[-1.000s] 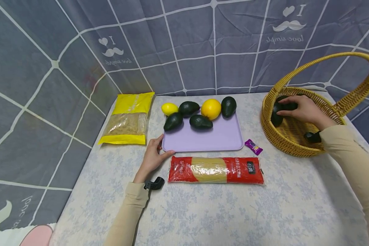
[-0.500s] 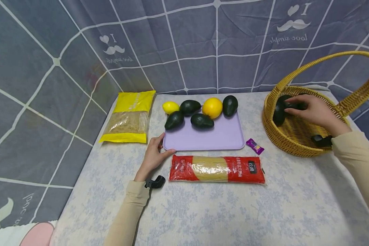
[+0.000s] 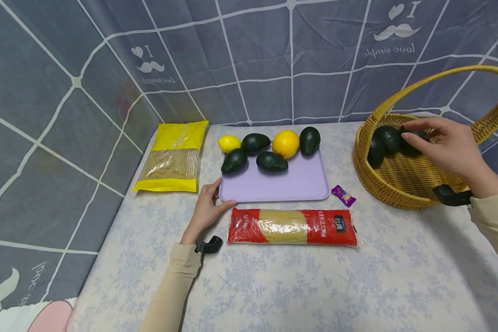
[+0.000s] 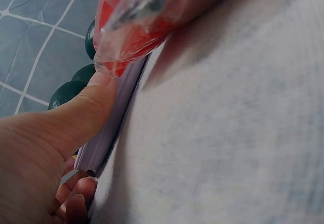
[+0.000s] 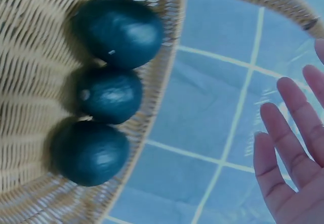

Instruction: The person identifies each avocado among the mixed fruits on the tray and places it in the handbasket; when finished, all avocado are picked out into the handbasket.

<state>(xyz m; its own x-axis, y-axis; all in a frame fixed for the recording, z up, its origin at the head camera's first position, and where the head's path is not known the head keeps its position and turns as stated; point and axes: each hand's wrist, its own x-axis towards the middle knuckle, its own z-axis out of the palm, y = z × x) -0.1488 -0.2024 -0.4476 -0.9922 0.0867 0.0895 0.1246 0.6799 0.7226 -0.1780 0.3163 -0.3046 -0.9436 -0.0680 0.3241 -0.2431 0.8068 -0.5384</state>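
Hovering above the wicker basket [image 3: 383, 191], to the right of the lilac tray [image 3: 274, 188], the right hand [image 3: 454, 146] has its fingers loosely spread and holds nothing. Over at the tray's near left corner, it's the left hand [image 3: 209, 206] with the grip: thumb along the near edge, fingers curled at the left side, the corner held between them. Inside that basket, right of the tray, three dark green avocados [image 5: 110, 96] lie in a row against the wall. Four more avocados [image 3: 272, 162] are up at the tray's far half, and look, an orange [image 3: 286, 144] sits between two of them at the far edge, a lemon [image 3: 229, 144] at the far left corner. Just beside the tray's right side, there's a purple wrapped sweet [image 3: 343, 195]! Along its near side lies a red packet of noodles [image 3: 292, 227], its end close by the left thumb. Left of the tray, a yellow bag [image 3: 171, 157] lies flat on the floral tablecloth [image 3: 294, 288]. Beyond the tray hangs a grey-blue checked curtain [image 3: 269, 60].
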